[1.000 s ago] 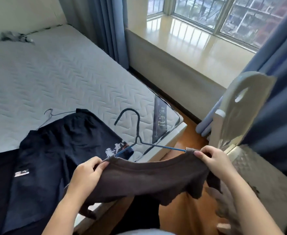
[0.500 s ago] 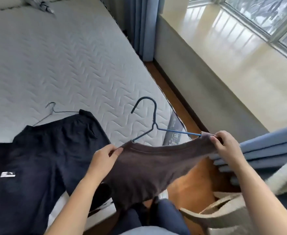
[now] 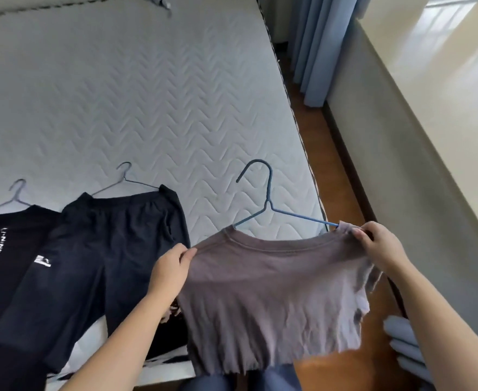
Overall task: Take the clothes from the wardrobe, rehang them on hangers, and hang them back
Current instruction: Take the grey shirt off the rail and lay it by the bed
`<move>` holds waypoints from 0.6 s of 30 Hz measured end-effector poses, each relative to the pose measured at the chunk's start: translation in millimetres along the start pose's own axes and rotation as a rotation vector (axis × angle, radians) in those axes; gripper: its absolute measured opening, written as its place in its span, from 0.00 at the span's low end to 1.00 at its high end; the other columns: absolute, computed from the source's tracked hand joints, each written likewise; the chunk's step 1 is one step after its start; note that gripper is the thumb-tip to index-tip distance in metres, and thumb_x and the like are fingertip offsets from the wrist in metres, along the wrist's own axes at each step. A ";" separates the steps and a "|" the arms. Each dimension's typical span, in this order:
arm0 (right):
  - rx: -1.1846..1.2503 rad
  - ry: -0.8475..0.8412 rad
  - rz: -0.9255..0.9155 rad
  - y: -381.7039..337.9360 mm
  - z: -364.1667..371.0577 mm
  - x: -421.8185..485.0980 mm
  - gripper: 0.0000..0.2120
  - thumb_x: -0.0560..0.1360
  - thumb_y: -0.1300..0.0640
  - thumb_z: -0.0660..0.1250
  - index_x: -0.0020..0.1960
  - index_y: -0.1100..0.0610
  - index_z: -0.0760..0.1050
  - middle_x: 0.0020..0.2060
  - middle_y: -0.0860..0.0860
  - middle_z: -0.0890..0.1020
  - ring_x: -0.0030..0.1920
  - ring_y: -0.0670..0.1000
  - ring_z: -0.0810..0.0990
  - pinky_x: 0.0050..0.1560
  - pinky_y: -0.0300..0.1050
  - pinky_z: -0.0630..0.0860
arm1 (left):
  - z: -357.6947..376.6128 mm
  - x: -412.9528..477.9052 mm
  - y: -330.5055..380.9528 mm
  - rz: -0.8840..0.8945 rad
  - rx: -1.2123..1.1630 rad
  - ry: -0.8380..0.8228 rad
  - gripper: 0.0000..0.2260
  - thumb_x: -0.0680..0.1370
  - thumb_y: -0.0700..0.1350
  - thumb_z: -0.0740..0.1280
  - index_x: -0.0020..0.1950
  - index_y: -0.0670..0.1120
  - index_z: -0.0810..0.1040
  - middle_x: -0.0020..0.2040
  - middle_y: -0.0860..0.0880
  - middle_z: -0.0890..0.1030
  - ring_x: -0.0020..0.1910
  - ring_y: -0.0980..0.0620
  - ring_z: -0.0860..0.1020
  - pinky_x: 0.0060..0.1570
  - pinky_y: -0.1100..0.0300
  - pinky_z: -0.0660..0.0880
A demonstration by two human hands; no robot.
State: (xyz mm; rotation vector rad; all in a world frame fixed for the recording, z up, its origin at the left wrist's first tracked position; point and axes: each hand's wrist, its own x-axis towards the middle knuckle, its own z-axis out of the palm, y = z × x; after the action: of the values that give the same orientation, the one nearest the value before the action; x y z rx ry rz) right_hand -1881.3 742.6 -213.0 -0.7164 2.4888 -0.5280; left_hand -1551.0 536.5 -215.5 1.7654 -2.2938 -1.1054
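I hold a brown-grey T-shirt (image 3: 271, 292) spread in front of me over the bed's near corner. My left hand (image 3: 170, 272) pinches its left shoulder and my right hand (image 3: 378, 245) grips its right shoulder. A blue wire hanger (image 3: 268, 204) sits inside the neck opening, hook upward, its right arm reaching to the shirt's right shoulder. On the mattress (image 3: 147, 94) to the left lie dark navy trousers (image 3: 110, 249) on a thin hanger (image 3: 125, 179) and a black T-shirt (image 3: 3, 263) on another hanger (image 3: 17, 196).
A wooden floor strip (image 3: 333, 153) runs between the bed and a cream window ledge (image 3: 429, 94) on the right. Blue curtains (image 3: 319, 43) hang at the far right of the bed. A small crumpled grey item (image 3: 161, 2) lies at the mattress's far edge.
My view has tilted down and left, so the bed fills the frame and the black T-shirt shows. The brown shirt, still held in both hands, now hangs more spread out.
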 end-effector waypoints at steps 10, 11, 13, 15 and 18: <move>-0.072 -0.014 -0.039 -13.3 77.4 185.7 0.07 0.78 0.61 0.56 0.45 0.60 0.72 0.47 0.61 0.77 0.51 0.61 0.74 0.48 0.50 0.69 | 47.2 196.2 7.0 0.018 0.041 0.070 0.15 0.78 0.49 0.60 0.38 0.39 0.72 0.33 0.45 0.75 0.35 0.46 0.73 0.31 0.56 0.65; -0.072 -0.010 -0.034 -11.4 87.6 204.1 0.08 0.77 0.61 0.56 0.47 0.60 0.73 0.46 0.60 0.76 0.52 0.62 0.74 0.49 0.51 0.70 | 54.9 217.3 5.2 0.023 0.039 0.075 0.15 0.78 0.49 0.60 0.40 0.37 0.73 0.35 0.43 0.77 0.36 0.45 0.74 0.32 0.56 0.66; -0.067 0.000 -0.028 -9.1 108.1 238.5 0.08 0.77 0.62 0.56 0.50 0.60 0.74 0.43 0.57 0.73 0.52 0.63 0.73 0.51 0.53 0.71 | 68.9 257.3 0.6 0.027 0.045 0.083 0.16 0.78 0.49 0.60 0.41 0.36 0.74 0.35 0.44 0.77 0.37 0.47 0.73 0.31 0.60 0.65; -0.059 0.020 -0.024 -11.7 126.3 268.9 0.09 0.77 0.61 0.56 0.51 0.60 0.74 0.43 0.56 0.72 0.53 0.63 0.73 0.52 0.52 0.70 | 80.7 295.7 -4.2 0.024 0.040 0.101 0.14 0.78 0.49 0.61 0.40 0.39 0.74 0.33 0.49 0.74 0.36 0.49 0.72 0.30 0.64 0.64; -0.028 0.080 -0.032 -18.5 154.6 312.9 0.10 0.78 0.60 0.56 0.53 0.60 0.75 0.50 0.61 0.75 0.54 0.63 0.74 0.53 0.50 0.69 | 98.4 350.1 -16.9 -0.001 0.022 0.134 0.13 0.78 0.49 0.61 0.38 0.41 0.72 0.32 0.50 0.72 0.36 0.49 0.70 0.29 0.61 0.63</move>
State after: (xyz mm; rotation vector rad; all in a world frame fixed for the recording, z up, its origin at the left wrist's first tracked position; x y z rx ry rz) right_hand -2020.5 513.6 -437.3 -0.7612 2.5673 -0.5438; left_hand -1702.7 283.7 -429.2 1.7897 -2.2356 -0.9349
